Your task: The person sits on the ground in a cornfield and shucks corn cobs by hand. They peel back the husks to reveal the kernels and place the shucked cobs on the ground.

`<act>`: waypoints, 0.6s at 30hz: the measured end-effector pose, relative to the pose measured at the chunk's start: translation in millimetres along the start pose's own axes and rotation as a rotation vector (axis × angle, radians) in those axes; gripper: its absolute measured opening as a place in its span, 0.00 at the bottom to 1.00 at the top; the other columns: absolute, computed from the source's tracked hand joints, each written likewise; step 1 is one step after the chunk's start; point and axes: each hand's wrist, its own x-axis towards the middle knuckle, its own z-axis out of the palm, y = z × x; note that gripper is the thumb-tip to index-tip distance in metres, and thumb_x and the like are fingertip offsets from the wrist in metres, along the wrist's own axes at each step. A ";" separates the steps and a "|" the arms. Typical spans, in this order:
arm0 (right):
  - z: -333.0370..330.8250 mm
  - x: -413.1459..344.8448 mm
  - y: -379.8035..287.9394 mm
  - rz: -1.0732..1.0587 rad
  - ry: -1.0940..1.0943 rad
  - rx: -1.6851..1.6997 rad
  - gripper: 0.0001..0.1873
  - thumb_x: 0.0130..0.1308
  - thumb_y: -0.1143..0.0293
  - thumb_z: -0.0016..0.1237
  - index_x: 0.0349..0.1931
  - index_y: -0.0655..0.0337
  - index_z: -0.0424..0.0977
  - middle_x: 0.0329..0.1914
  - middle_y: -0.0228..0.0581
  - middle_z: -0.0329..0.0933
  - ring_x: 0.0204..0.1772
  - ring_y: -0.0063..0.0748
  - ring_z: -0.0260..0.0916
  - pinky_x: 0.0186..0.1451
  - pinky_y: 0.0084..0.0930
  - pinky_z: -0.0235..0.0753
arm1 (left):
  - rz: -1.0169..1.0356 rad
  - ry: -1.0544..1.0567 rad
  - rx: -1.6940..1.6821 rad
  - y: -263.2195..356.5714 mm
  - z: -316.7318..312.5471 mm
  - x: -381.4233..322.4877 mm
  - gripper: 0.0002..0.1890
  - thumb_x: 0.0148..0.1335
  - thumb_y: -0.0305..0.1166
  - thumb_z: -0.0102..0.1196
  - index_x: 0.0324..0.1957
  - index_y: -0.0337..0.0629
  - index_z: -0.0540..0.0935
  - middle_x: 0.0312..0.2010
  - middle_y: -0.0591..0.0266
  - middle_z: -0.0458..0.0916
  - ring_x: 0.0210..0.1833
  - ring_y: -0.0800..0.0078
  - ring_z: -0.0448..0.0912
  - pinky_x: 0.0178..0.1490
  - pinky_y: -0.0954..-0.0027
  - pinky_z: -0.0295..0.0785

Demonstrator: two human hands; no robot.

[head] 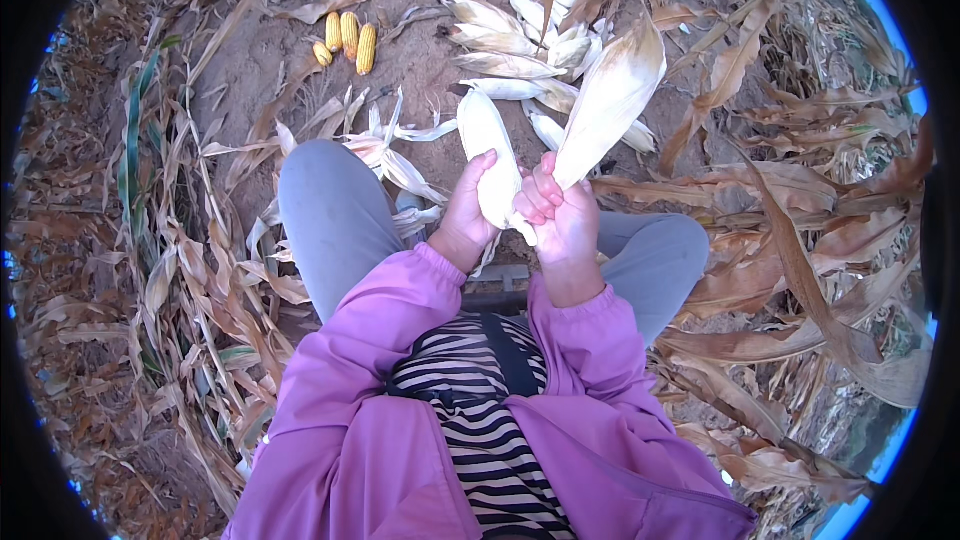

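Observation:
My left hand [466, 204] is wrapped around the lower part of an ear of corn [487, 142], its thumb along the side. Pale inner husk still covers that ear, and its tip points away from me. My right hand [559, 217] is clenched on a broad dry husk leaf [616, 90] that fans up and to the right. Both fists meet near the ear's base, where a pale strip of husk hangs below my right fingers. Whether the broad leaf is still joined to the ear is hidden by the fingers.
Several husked yellow cobs [349, 34] lie on bare soil [247, 60] at the far left. Beyond my hands is a pile of unhusked ears [517, 45]. Stripped husks [390, 157] lie by my left knee. Dry corn stalks and leaves [780, 270] crowd the right side.

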 end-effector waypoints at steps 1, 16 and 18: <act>-1.9 1.1 -0.4 -0.010 0.012 0.011 0.08 0.68 0.70 0.40 0.31 0.64 0.68 0.13 0.23 0.52 0.13 0.15 0.47 0.16 0.16 0.51 | 0.022 -0.002 0.028 1.5 2.5 0.1 0.20 0.60 0.38 0.53 0.49 0.33 0.72 0.38 0.52 0.77 0.42 0.63 0.78 0.49 0.63 0.75; 7.9 -21.4 -34.3 0.301 0.058 0.289 0.06 0.70 0.73 0.32 0.35 0.63 0.63 0.14 0.23 0.50 0.14 0.14 0.44 0.15 0.14 0.49 | 0.170 0.025 0.384 23.8 22.0 -10.3 0.20 0.56 0.33 0.56 0.49 0.34 0.69 0.35 0.54 0.75 0.37 0.64 0.76 0.42 0.61 0.76; 9.2 -36.2 -57.1 0.134 0.012 0.148 0.05 0.69 0.74 0.33 0.36 0.64 0.63 0.15 0.23 0.52 0.14 0.14 0.44 0.15 0.15 0.47 | 0.239 0.197 0.115 50.2 4.4 8.2 0.18 0.57 0.30 0.53 0.48 0.38 0.67 0.34 0.57 0.74 0.33 0.65 0.78 0.35 0.63 0.78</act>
